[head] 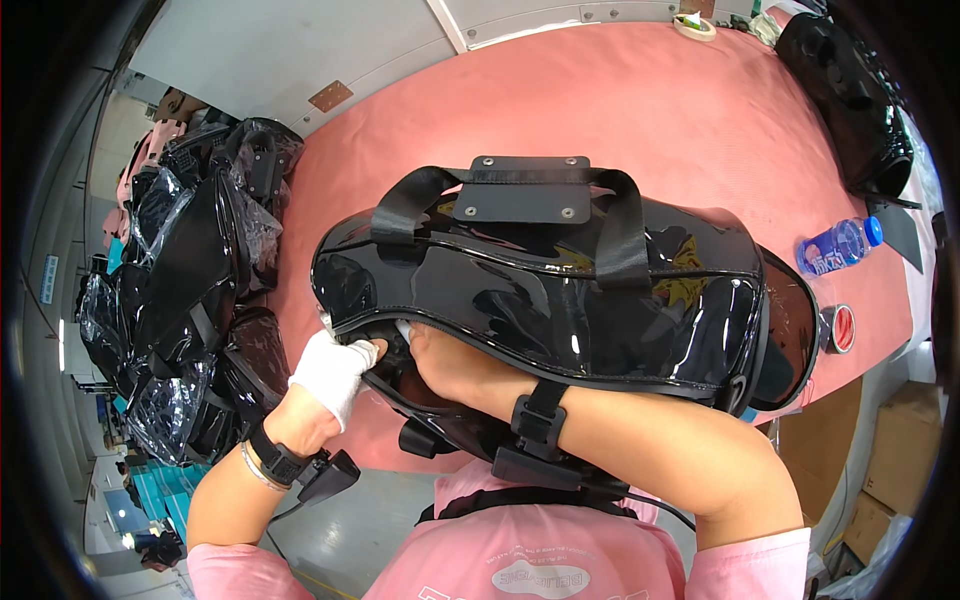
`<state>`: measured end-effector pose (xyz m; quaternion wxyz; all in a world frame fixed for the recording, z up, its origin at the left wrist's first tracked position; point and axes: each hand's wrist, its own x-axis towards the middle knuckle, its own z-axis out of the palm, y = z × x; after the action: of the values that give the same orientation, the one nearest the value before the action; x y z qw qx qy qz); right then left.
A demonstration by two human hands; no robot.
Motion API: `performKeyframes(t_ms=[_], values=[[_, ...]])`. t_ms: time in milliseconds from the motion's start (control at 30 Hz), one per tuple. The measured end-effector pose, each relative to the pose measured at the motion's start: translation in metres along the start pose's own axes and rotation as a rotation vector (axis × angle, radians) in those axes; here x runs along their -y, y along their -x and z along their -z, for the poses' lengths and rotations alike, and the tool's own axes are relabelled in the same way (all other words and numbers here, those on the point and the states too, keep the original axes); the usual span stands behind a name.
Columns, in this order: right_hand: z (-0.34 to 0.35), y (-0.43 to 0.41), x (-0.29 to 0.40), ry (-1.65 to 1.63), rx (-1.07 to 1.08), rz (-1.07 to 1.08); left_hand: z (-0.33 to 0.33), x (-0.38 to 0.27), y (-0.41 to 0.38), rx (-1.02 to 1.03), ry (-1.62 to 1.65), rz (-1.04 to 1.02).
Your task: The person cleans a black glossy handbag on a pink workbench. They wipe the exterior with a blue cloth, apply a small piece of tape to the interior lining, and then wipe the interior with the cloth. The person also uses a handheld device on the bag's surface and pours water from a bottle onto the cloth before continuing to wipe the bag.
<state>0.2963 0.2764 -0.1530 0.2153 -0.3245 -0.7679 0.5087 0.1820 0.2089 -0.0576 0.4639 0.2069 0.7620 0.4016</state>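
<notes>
A glossy black bag (pixel 510 307) lies in front of me, its webbing handles joined by a snap-fastened handle wrap (pixel 521 191). Along the side nearest me, a curved opening gapes. My left hand (pixel 334 367), in a white fingerless glove, grips the bag's rim at the left end of this opening, with the thumb on top. Through the opening reaches my right hand (pixel 442 364); its fingertips are mostly hidden inside, beside a small whitish piece (pixel 403 330). Whether the right fingers hold anything cannot be seen. A tinted see-through panel (pixel 787 330) stands out at the bag's right end.
Black bags in clear plastic (pixel 202 262) are heaped at the left. On the pink-covered table (pixel 562 90) are a drink bottle (pixel 840 246), a tape roll (pixel 838 328), masking tape (pixel 694 28) and another black bag (pixel 847 105). Cardboard boxes (pixel 904 442) stand at lower right.
</notes>
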Motion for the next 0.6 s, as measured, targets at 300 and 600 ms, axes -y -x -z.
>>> performKeyframes(t_ms=[300,600], values=[[0.005,-0.003,0.004,-0.113,0.144,-0.073,0.006,0.004,-0.005,0.028,-0.007,0.016],[0.018,-0.012,0.005,-0.298,0.213,-0.017,0.006,0.003,-0.006,0.013,-0.009,0.016]])
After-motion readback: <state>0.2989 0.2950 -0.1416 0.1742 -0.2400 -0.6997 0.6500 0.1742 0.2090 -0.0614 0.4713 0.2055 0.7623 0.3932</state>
